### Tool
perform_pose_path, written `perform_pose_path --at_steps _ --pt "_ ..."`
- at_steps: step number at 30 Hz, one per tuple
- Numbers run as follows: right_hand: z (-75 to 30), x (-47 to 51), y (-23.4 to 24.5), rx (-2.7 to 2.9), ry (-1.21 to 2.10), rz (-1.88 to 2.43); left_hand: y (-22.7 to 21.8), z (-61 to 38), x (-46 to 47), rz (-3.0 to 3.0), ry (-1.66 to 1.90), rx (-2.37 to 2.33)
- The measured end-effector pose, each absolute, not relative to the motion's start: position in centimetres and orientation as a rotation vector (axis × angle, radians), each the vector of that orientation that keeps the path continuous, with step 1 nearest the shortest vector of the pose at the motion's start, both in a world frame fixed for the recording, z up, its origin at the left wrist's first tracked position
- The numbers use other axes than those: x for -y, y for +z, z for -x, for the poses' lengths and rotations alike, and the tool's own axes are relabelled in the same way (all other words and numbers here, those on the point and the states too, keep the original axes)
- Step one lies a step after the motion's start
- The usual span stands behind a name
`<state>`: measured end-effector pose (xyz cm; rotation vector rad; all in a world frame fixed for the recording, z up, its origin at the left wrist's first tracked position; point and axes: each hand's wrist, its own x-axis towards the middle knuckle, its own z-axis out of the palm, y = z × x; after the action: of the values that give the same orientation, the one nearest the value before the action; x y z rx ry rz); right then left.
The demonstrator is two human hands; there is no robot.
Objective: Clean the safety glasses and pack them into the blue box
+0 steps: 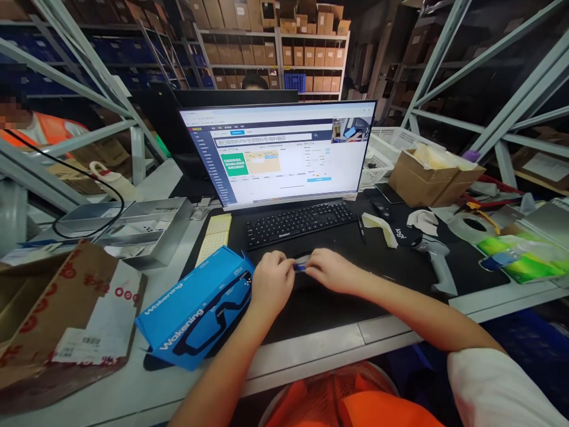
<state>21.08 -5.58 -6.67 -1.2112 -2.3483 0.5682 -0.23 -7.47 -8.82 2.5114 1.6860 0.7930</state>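
My left hand [276, 274] and my right hand [328, 270] meet over the black desk mat, fingers closed. Between their fingertips is a small slim blue-and-whitish item [301, 266], pinched from both sides; its kind is too small to make out. A blue Wakening box [198, 308] with a black glasses-frame outline printed on it lies just left of my left hand. Beyond both hands sits a black keyboard [300, 223], in front of a lit monitor [280, 157].
An opened brown carton [95, 320] and grey metal trays [164, 243] stand at the left. On the right lie a barcode scanner [438, 264], a mouse [379, 206], a tape roll [472, 226] and a green packet [522, 255]. Another person [48, 130] is at far left.
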Motion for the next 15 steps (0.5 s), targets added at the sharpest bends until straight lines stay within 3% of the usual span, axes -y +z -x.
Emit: perform_pose_path --at_steps 3,9,15 --pt "-20.2 7.4 -9.1 2.453 0.282 1.122 -9.9 0.2 7.0 -2.599 0.901 -1.343" --pt "-24.0 10.6 -10.6 2.311 0.261 0.951 -10.8 -0.5 6.3 -2.594 0.484 -1.232" --pt "-35.5 4.1 -9.6 1.929 0.152 1.703 -10.5 -0.3 6.2 -2.523 0.556 -1.405"
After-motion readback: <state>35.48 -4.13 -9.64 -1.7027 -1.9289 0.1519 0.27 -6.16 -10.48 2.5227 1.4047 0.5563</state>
